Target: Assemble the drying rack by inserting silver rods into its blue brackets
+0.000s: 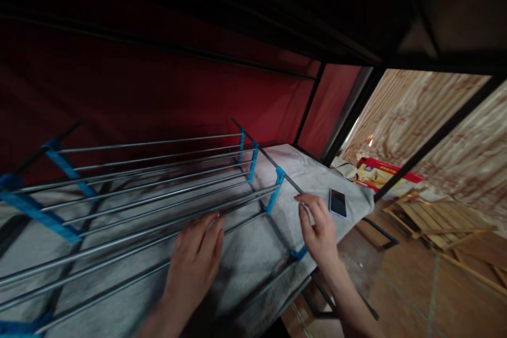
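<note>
Rack rods (150, 143): grey metal by their look, smooth, with thin glints along their length
Rack brackets (274, 190): bright blue plastic, smooth, with a soft sheen
Bed cover (289, 161): pale grey cloth, matt, soft and lightly creased
Backing sheet (190, 100): deep red, cloth-like, mostly dull
Frame bar (435, 140): black, metal-looking, smooth and dark
Phone (338, 203): smooth dark screen, glossy like glass
Printed box (380, 173): red and yellow, card-like, smooth
Curtain (435, 116): patterned cloth in soft folds
Slats (447, 216): pale wood, low sheen
Floor (407, 280): brown tile, mostly matt
</note>
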Action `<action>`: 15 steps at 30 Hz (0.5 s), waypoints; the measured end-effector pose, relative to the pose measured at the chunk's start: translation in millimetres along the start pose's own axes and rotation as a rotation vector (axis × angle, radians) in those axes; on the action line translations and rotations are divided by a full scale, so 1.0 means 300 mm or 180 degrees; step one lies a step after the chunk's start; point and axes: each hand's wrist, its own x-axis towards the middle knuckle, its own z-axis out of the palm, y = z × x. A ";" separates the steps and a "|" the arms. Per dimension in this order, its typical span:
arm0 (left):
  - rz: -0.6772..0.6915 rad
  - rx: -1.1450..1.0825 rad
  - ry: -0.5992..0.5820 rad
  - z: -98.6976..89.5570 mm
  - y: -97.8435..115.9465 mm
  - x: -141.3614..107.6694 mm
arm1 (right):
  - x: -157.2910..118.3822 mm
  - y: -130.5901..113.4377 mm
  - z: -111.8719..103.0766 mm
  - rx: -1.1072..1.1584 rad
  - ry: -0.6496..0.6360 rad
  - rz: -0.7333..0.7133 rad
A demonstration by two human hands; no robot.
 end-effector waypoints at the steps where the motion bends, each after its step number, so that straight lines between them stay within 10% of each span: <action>1: 0.0060 0.0011 -0.0185 0.034 0.000 0.049 | 0.059 0.025 -0.036 -0.0009 0.0081 0.0094; 7: -0.0038 -0.0085 -0.1683 0.218 0.023 0.266 | 0.356 0.225 -0.034 0.0569 -0.1081 0.1148; 15: -0.0079 -0.0300 -0.2603 0.271 0.060 0.398 | 0.396 0.305 0.190 0.1210 -0.1929 0.1504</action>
